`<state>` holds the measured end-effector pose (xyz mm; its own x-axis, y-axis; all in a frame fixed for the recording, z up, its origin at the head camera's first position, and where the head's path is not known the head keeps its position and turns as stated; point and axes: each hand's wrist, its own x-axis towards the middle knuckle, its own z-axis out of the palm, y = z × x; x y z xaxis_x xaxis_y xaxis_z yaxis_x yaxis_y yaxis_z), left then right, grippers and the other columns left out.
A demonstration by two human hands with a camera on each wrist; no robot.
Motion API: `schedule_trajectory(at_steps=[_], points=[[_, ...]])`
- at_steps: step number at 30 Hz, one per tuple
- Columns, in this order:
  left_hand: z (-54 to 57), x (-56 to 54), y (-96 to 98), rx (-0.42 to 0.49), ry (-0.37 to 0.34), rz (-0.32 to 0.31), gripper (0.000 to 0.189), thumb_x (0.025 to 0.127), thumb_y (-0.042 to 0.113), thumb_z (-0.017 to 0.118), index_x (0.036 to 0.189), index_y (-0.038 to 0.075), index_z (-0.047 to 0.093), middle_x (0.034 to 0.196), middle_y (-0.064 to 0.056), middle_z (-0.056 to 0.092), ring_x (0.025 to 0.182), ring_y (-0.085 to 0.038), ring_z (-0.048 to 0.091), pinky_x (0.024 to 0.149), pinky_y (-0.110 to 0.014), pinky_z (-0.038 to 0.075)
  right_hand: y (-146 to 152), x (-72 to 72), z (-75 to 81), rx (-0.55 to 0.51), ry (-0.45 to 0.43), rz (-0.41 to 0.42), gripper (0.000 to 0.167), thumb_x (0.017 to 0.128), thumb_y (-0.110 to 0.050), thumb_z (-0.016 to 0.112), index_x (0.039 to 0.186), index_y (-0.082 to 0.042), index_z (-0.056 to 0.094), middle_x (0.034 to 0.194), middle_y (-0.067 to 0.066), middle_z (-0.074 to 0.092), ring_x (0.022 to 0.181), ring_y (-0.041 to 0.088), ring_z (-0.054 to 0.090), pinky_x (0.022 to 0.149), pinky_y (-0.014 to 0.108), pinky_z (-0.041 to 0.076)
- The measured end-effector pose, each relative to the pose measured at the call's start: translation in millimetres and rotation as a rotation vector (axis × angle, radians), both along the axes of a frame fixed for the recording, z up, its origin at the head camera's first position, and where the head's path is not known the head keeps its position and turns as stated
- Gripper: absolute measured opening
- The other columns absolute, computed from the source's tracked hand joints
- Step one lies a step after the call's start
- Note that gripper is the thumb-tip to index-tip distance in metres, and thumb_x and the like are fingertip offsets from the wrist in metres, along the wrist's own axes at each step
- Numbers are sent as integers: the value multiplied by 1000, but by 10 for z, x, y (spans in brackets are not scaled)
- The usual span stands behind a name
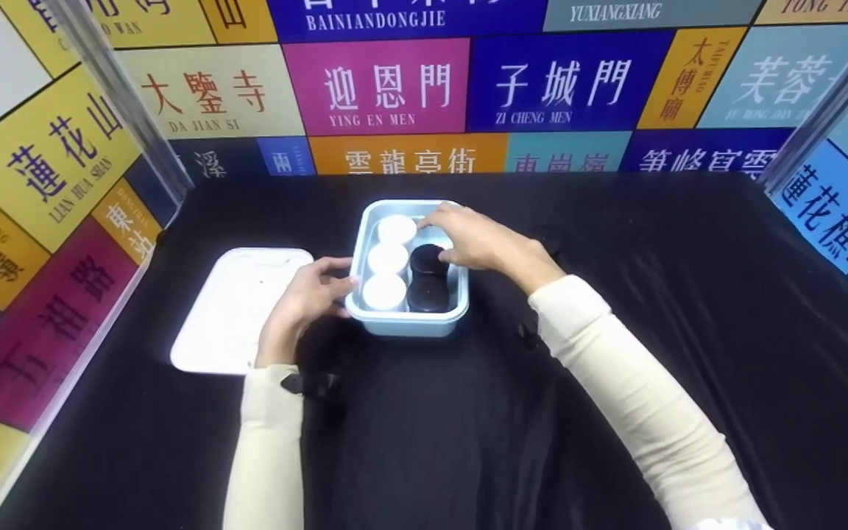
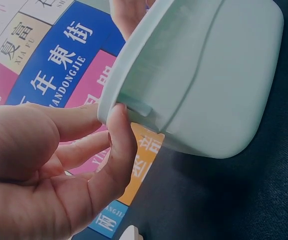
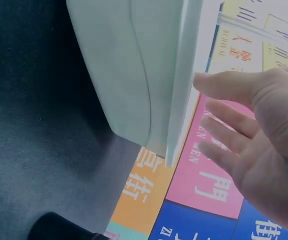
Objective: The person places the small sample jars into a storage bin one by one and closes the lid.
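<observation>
A pale green rectangular box [image 1: 410, 326] stands uncovered on the black cloth. Inside it, three round white-topped pieces [image 1: 387, 259] form the left column, with two round black-topped pieces [image 1: 428, 294] beside them. My left hand [image 1: 313, 293] pinches the box's left rim between thumb and fingers; the left wrist view shows this grip [image 2: 79, 160] closely. Over the far right part of the box hangs my right hand [image 1: 486, 239], fingers spread and thumb by the farther black piece. In the right wrist view, nothing shows between the fingers of that hand [image 3: 253, 130].
A white rounded lid [image 1: 229, 316] lies flat on the cloth to the left, partly behind the left hand. Black cloth [image 1: 659, 309] covers the table. Colourful panels with printed characters [image 1: 376, 87] wall the back and sides, with clear posts at the corners.
</observation>
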<state>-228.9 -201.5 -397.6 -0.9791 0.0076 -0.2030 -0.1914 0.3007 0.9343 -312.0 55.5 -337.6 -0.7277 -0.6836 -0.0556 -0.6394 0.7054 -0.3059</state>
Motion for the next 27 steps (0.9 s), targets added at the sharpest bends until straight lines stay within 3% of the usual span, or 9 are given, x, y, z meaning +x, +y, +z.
schedule_trajectory(at_steps=[10,16,27], points=[[-12,13,-21,-8,6,-5,49,99,9,62,144,-2,48,115,-28,66,67,-10,64,58,-22,60,317,100,-116,-269,180,-223,37,92,-14,69,128,-5,65,130,16,61,126,36,52,107,53,41],[-7,13,-23,-14,0,-8,50,99,10,61,145,-2,47,118,-31,65,70,-10,65,60,-22,60,556,186,-244,-296,265,-317,38,92,-17,71,128,-7,64,131,15,59,126,35,51,109,53,37],[-11,11,7,-18,11,-14,49,99,9,60,145,-2,47,119,-32,64,68,-10,65,59,-22,59,946,226,-440,-378,251,-471,47,91,-21,74,134,-7,61,137,17,55,130,38,47,111,55,34]])
